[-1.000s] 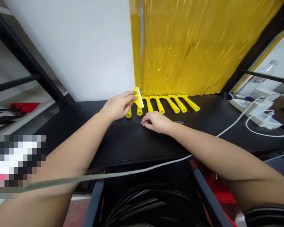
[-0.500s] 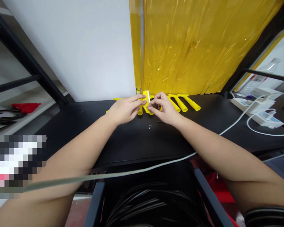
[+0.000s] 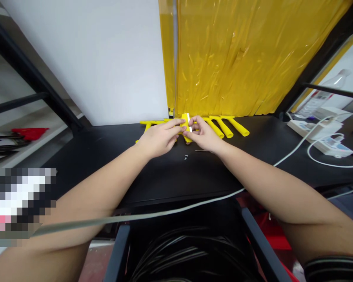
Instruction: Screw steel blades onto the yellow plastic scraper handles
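Observation:
A yellow scraper (image 3: 185, 117) with a whitish strip (image 3: 189, 122) along its right edge is held up between both hands. My left hand (image 3: 161, 138) grips its left side, fingers bent onto the yellow face. On the other side, the thumb and fingertips of my right hand (image 3: 205, 135) pinch the strip and the lower edge. Several similar yellow handles (image 3: 236, 125) lie in a row behind the hands, partly covered by them. Two tiny screws (image 3: 186, 157) rest on the black table, and a thin dark rod (image 3: 200, 150) lies by my right wrist.
The black table (image 3: 106, 156) meets a white panel (image 3: 106, 70) and yellow plastic sheeting (image 3: 238, 58) at the back. White power strips (image 3: 326, 141) with cables stand at the right. A pale cable (image 3: 176, 211) crosses before the table's front edge.
The scraper has turned slightly and shifted a little right, its strip now angled. My left hand has moved slightly right with it, and my right fingers have closed around the strip's edge.

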Demonstrator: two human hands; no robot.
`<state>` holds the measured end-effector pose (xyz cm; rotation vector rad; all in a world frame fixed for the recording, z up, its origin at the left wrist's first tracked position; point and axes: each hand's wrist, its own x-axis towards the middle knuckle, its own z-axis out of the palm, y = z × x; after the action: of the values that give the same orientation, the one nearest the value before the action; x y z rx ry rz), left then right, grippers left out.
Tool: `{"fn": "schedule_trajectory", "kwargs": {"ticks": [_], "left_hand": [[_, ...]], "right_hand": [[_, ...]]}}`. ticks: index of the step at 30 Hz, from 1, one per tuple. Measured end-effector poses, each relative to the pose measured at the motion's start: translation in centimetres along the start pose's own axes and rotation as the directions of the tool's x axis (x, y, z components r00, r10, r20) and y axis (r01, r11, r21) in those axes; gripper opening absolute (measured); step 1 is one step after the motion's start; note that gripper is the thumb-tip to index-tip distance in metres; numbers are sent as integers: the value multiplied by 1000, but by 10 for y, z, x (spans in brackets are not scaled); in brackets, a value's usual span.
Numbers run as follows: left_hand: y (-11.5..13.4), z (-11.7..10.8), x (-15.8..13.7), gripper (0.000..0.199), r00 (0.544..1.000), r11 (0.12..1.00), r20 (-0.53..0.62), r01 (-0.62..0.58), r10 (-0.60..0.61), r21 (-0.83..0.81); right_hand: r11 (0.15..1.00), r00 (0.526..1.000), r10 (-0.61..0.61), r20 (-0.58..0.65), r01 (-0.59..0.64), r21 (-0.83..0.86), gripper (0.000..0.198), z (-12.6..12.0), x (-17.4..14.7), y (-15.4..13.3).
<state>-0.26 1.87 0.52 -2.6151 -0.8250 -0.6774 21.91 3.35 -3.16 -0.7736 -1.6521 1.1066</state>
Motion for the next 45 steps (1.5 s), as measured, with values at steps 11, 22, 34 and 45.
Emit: {"fn": "schedule_trajectory", "kwargs": {"ticks": [11,22,34,45], "left_hand": [[-1,-2,-1,42,998,997,53,49,-46,-52],[-6,-7,-1,41,997,993,69,42,-34,-113],[-31,-9,-4,31,983,912,-52,145,-178,-384],[-14,-7,8,33,778,-65,310,329,-547,-942]], "right_hand": [[988,993,121,13,-121,95,55,-3,0,-6],[984,987,160,-8,-159,82,51,-13,3,-6],[793,870,67,488,251,-556,16,-29,-10,-17],[687,837,65,543,357,-634,13,-15,-11,-17]]}}
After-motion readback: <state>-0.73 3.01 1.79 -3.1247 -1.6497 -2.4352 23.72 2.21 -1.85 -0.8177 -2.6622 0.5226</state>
